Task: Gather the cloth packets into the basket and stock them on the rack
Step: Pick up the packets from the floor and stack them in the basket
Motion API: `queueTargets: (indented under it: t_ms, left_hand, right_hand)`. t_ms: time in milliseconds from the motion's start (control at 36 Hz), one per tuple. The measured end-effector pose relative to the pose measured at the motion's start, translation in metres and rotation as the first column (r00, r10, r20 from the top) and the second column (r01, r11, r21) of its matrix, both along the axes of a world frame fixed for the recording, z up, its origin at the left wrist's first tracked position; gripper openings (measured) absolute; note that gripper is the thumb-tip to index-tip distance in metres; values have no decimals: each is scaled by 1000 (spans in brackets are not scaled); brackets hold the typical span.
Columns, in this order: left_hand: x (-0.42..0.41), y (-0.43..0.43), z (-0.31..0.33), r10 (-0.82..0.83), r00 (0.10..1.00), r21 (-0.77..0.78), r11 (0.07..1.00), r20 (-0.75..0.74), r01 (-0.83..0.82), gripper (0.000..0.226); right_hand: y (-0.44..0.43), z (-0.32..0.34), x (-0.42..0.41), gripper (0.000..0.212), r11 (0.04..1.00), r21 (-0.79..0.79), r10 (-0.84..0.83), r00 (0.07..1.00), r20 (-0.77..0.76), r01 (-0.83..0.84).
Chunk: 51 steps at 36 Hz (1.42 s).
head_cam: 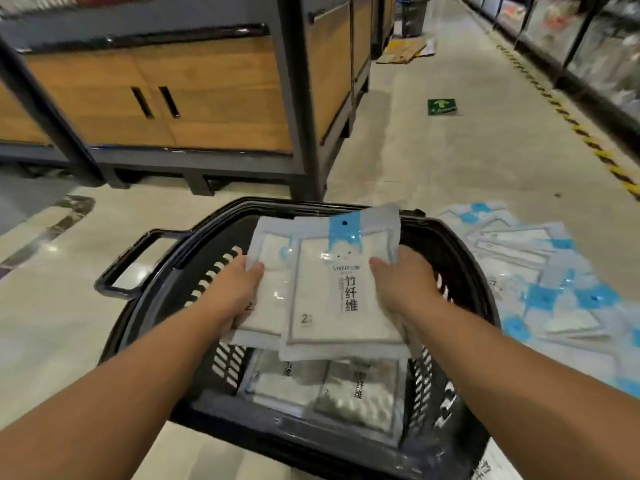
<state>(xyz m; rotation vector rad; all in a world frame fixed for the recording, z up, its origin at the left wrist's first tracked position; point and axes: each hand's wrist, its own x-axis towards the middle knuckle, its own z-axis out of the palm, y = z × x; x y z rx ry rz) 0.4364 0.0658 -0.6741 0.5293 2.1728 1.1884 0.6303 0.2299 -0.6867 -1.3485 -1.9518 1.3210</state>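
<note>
Stack of white, blue-topped plastic cloth packets [332, 289], held above the black slotted plastic basket [207, 258]. The left hand [239, 282] and right hand [401, 282] grip its opposite edges, thumbs on top and fingers hidden beneath. Further packets [322, 386] lie inside the basket, and scattered packets [540, 271] lie on the floor to the right.

The top cloth packet [332, 299], gripped by the right hand [398, 282], bears three large black characters running downward, 竹纤维. Above them is a line of Latin brand lettering that starts with V but is too blurred to spell out, and a grey 2 sits near the lower left corner. The second packet [266, 306] under it shows part of a 2 beside the left hand [239, 282] holding it, while a lower packet [356, 393] in the basket [194, 244] shows 纤维 and a faint 2. A green sign [442, 106] on the floor [450, 168] carries a white arrow pointing up the aisle; its small print is unreadable.
</note>
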Motion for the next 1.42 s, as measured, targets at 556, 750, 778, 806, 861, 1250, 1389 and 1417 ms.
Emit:
queueTargets:
  t_ms: [556, 750, 778, 806, 861, 1250, 1389, 1417]
  left_hand:
    - [-68, 21, -136, -390, 919, -408, 832, 53, 377, 24]
    - [-75, 43, -194, -454, 890, -534, 762, -37, 366, 42]
    - [-78, 44, -200, -451, 892, -561, 748, -39, 354, 43]
    - [-81, 43, -206, -436, 900, -604, 725, -28, 332, 43]
    - [-88, 38, -215, -420, 907, -703, 638, 25, 314, 44]
    - [-87, 26, -238, -657, 748, -815, 481, -91, 323, 82]
    - [-80, 36, -227, -849, 491, -748, 455, -198, 484, 91]
    - [-77, 38, -229, -893, 429, -723, 384, -135, 574, 100]
  right_hand:
    - [9, -141, -29, 33, 906, -396, 64, 878, 475, 148]
    - [0, -181, -33, 53, 968, -229, 71, 765, 640, 101]
    - [-1, -182, -33, 51, 966, -249, 113, 745, 657, 73]
    - [-1, -184, -32, 48, 960, -277, 167, 710, 684, 40]
    - [-3, -183, -33, 46, 952, -305, 242, 611, 754, -1]
    - [-15, -197, -25, 81, 947, -132, 229, 328, 917, -292]
    - [-14, -197, -34, 68, 877, -143, 370, 455, 810, -459]
    - [-15, -196, -34, 83, 831, -247, 481, 421, 769, -498]
